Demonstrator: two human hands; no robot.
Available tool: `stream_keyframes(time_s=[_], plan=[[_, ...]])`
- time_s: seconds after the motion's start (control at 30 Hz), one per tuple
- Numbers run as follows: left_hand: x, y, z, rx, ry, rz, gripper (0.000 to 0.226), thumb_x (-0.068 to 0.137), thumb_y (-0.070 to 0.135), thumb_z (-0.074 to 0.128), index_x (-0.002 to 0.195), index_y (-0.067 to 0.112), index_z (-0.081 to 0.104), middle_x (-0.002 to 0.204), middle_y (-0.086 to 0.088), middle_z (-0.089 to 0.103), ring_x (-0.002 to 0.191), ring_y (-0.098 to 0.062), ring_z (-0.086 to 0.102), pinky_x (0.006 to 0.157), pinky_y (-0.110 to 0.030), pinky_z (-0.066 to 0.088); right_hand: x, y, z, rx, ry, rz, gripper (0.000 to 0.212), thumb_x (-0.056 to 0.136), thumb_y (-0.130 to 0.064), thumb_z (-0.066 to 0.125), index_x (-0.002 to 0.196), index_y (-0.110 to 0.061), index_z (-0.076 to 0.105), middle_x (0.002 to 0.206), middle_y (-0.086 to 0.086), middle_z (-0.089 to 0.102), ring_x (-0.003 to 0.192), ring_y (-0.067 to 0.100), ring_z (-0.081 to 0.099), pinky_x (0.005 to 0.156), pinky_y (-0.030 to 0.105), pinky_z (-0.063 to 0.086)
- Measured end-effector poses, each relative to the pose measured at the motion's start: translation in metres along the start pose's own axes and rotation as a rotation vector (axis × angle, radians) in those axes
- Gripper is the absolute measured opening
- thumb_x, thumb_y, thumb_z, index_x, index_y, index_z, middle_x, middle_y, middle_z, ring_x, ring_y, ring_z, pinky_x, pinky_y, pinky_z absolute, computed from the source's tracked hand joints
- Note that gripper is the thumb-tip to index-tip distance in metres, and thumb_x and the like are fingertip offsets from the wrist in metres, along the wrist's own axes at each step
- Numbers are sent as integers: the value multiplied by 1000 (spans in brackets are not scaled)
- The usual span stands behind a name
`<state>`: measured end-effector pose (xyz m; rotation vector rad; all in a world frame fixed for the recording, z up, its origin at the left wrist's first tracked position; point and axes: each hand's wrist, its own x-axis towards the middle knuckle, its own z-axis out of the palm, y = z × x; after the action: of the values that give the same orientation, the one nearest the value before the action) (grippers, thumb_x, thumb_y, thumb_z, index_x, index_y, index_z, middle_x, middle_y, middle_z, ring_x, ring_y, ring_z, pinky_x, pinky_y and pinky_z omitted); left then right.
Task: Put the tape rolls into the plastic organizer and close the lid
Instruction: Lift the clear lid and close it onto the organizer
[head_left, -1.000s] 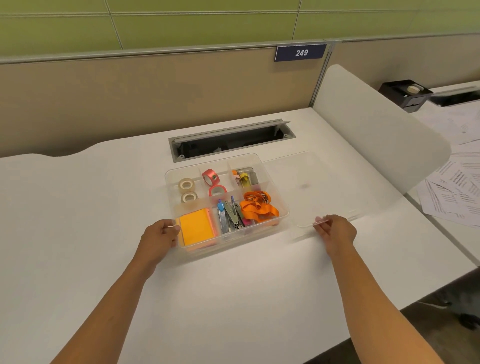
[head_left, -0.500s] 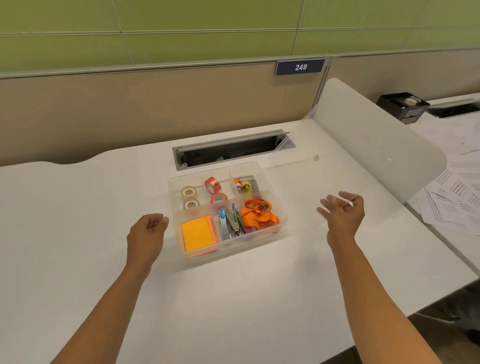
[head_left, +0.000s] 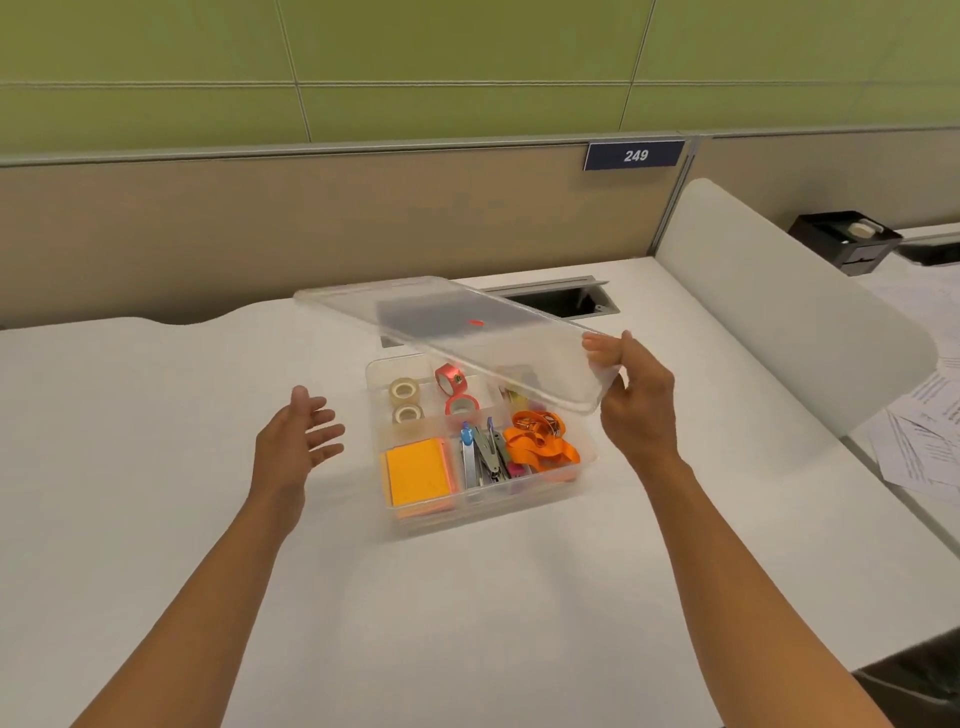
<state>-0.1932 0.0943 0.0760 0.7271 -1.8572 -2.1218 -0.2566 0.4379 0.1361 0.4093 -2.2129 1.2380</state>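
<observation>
A clear plastic organizer (head_left: 586, 470) sits on the white desk. Two clear tape rolls (head_left: 405, 400) lie in its back left compartment, and two red tape rolls (head_left: 453, 388) in the back middle one. My right hand (head_left: 638, 400) grips the near right corner of the clear lid (head_left: 457, 325), which hangs tilted above the back half of the organizer. My left hand (head_left: 300, 441) hovers open just left of the organizer, palm turned toward it, touching nothing.
The organizer also holds an orange sticky-note pad (head_left: 418, 470), staplers (head_left: 485, 454) and an orange lanyard (head_left: 540, 441). A cable slot (head_left: 561, 299) opens in the desk behind. A white divider (head_left: 779, 317) stands at right, with papers (head_left: 919, 447) and a black holder (head_left: 847, 241) beyond.
My right hand lifted the lid off the desk at right and swung it left over the organizer. My left hand let go of the organizer's left edge and opened.
</observation>
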Motion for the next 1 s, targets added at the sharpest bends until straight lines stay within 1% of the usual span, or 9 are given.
stream_keyframes(time_s=[0.1,0.2,0.33,0.43,0.53,0.63,0.73,0.83,1.0], plan=[[3,9,-18,-281,-101,-115,73,83,73,40,111,10,64,104,-16,71,94,-29,72,80,-42,57,-3,-6,8,24,-134,-90,10,87,7,58,87,3,67,106,14,70,102,23,65,113,44,30],[8,13,-40,-374,-249,-180,82,79,77,44,119,9,65,109,-13,74,100,-27,71,86,-38,54,-7,-9,14,49,-283,-149,15,83,-12,64,89,1,69,109,17,69,108,26,62,111,49,32],[7,9,-56,-320,-243,-184,36,92,31,56,120,10,65,108,-6,74,94,-15,72,76,-20,58,-10,-4,20,44,-359,-130,18,78,0,74,96,-2,71,119,16,65,118,25,57,110,50,35],[2,2,-56,-240,-206,-136,23,89,13,61,109,16,71,106,-6,75,93,-16,73,70,-19,57,-9,4,21,17,-269,-96,15,79,2,73,92,-4,72,119,13,65,117,23,57,102,33,45],[-3,-3,-49,-242,-192,-115,24,84,11,65,108,15,70,101,-5,77,90,-20,74,68,-23,58,-8,17,23,44,-137,111,29,85,4,63,107,-15,68,120,6,59,109,18,59,89,15,48],[-7,-9,-39,-244,-183,-100,29,82,10,66,111,12,66,99,-6,77,86,-22,74,68,-26,59,-5,33,25,265,-167,531,32,92,-1,56,118,-20,60,109,6,60,95,22,66,76,37,60],[-8,-16,-31,-242,-190,-111,42,73,13,71,115,10,65,102,-9,76,87,-25,74,68,-29,60,-4,51,28,339,-181,803,28,95,-15,58,122,-12,56,104,13,62,92,30,66,78,49,58],[-7,-23,-21,-230,-192,-114,46,72,13,73,117,9,63,105,-12,75,90,-28,73,69,-31,60,-2,61,32,367,-202,869,29,93,-17,61,119,-5,59,101,15,64,87,28,65,75,40,58],[-5,-30,-3,-162,-158,-94,40,82,6,71,120,9,61,104,-13,74,93,-30,73,68,-31,60,8,70,45,192,-272,733,23,90,-18,63,114,-17,65,83,2,61,73,20,58,62,29,48]])
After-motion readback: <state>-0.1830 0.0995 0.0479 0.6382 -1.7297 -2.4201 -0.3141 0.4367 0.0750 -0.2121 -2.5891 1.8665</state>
